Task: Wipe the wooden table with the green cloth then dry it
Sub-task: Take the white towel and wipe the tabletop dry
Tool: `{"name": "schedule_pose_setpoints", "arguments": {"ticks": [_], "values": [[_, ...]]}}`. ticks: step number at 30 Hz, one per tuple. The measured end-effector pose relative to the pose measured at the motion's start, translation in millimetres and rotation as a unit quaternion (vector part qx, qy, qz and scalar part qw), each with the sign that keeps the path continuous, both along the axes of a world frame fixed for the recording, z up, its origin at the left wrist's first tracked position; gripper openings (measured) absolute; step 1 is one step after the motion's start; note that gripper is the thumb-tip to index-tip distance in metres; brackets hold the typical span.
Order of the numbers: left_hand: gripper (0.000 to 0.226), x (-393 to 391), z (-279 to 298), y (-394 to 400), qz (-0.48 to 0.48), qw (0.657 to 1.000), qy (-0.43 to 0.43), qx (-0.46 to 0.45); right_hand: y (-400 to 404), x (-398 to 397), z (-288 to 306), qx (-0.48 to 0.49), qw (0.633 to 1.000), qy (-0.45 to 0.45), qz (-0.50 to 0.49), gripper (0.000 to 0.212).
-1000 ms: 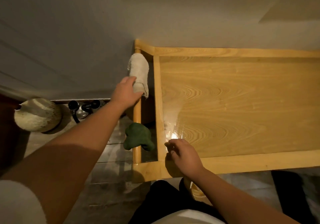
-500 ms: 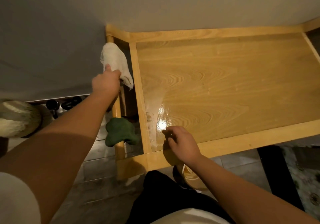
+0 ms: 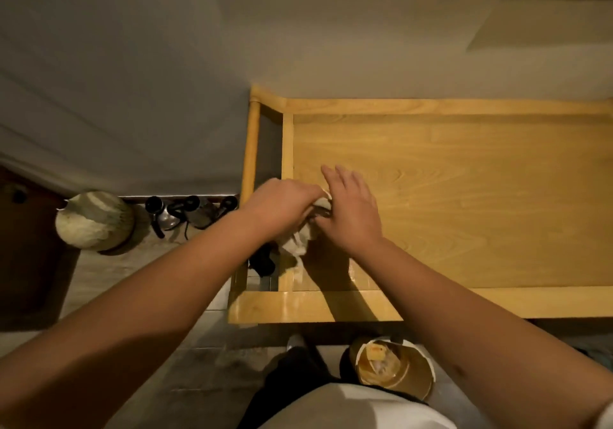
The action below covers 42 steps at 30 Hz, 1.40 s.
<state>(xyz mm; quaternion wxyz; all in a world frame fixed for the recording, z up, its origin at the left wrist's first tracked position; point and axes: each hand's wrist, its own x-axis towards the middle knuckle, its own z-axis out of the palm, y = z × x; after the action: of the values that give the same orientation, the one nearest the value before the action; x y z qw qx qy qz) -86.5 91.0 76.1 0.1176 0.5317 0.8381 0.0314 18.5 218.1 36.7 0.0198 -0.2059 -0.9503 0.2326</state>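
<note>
The wooden table [image 3: 464, 203] fills the right half of the view, with a raised rim and a side rail on its left. My left hand [image 3: 282, 203] is closed on a white cloth [image 3: 295, 244] above the table's near left corner. The cloth hangs down between both hands. My right hand [image 3: 351, 213] touches the cloth from the right with its fingers spread. A dark lump [image 3: 262, 262] under my left wrist, in the gap by the rail, looks like the green cloth, mostly hidden. A wet shine shows near the front rim.
A wall runs behind the table. On the floor at left stand a round pale basket [image 3: 94, 224] and some dark bottles [image 3: 185, 211]. A wooden bowl [image 3: 394, 367] with scraps sits on the floor below the table's front edge, by my legs.
My left hand pulled the white cloth off the side rail and carried it right, over the table's corner. My right hand lifted from the front rim and met the cloth.
</note>
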Motion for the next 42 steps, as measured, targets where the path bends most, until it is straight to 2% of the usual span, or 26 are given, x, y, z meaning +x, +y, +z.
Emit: {"name": "schedule_pose_setpoints", "arguments": {"ticks": [3, 4, 6, 7, 10, 12, 15, 18, 20, 22, 24, 26, 28, 29, 34, 37, 42], "values": [[0.031, 25, -2, 1, 0.063, 0.996, -0.038, 0.052, 28, 11, 20, -0.066, 0.993, -0.05, 0.089, 0.032], [0.039, 34, -5, 2, 0.093, 0.993, -0.035, 0.059, 34, 16, 27, -0.051, 0.989, -0.071, 0.12, 0.025], [0.058, 53, -15, 2, 0.151, 0.987, -0.032, 0.048, 40, 26, 39, -0.007, 0.979, -0.106, 0.175, 0.028], [0.059, 60, -21, 2, 0.179, 0.982, -0.043, 0.049, 42, 30, 44, 0.006, 0.974, -0.119, 0.193, 0.028], [0.036, 70, -33, 1, 0.258, 0.955, -0.107, 0.103, 48, 40, 55, 0.025, 0.965, -0.16, 0.207, 0.024], [0.022, 68, -28, 2, 0.269, 0.946, -0.12, 0.132, 54, 41, 65, 0.077, 0.958, -0.167, 0.22, 0.028], [0.022, 59, -11, 9, 0.217, 0.97, -0.032, 0.102, 61, 38, 79, 0.159, 0.951, -0.127, 0.231, 0.033], [0.031, 52, 7, 10, 0.166, 0.981, 0.066, 0.068, 69, 42, 85, 0.223, 0.948, -0.036, 0.224, 0.036], [0.038, 57, 11, 5, 0.142, 0.982, 0.114, 0.051, 71, 57, 75, 0.238, 0.946, 0.021, 0.221, 0.039], [0.042, 74, -3, -6, 0.115, 0.981, 0.15, 0.04, 68, 82, 53, 0.215, 0.952, 0.02, 0.216, 0.041], [0.046, 102, -30, -22, 0.078, 0.991, 0.107, -0.031, 58, 112, 21, 0.18, 0.954, -0.06, 0.231, 0.038], [0.054, 131, -60, -40, 0.042, 0.987, 0.009, -0.157, 45, 141, -10, 0.126, 0.941, -0.177, 0.259, 0.028], [0.071, 152, -83, -55, 0.032, 0.965, -0.071, -0.25, 32, 162, -34, 0.088, 0.925, -0.262, 0.262, 0.037], [0.078, 158, -91, -60, 0.038, 0.961, -0.087, -0.259, 27, 169, -43, 0.083, 0.926, -0.271, 0.25, 0.044], [0.078, 151, -102, -53, 0.112, 0.977, -0.077, -0.163, 13, 159, -61, 0.085, 0.961, -0.203, 0.17, 0.057], [0.072, 145, -114, -35, 0.145, 0.977, -0.083, -0.135, 3, 139, -67, 0.071, 0.966, -0.207, 0.137, 0.072], [0.069, 142, -125, -19, 0.202, 0.966, -0.143, -0.069, -19, 118, -97, 0.05, 0.974, -0.203, 0.091, 0.065]]}}
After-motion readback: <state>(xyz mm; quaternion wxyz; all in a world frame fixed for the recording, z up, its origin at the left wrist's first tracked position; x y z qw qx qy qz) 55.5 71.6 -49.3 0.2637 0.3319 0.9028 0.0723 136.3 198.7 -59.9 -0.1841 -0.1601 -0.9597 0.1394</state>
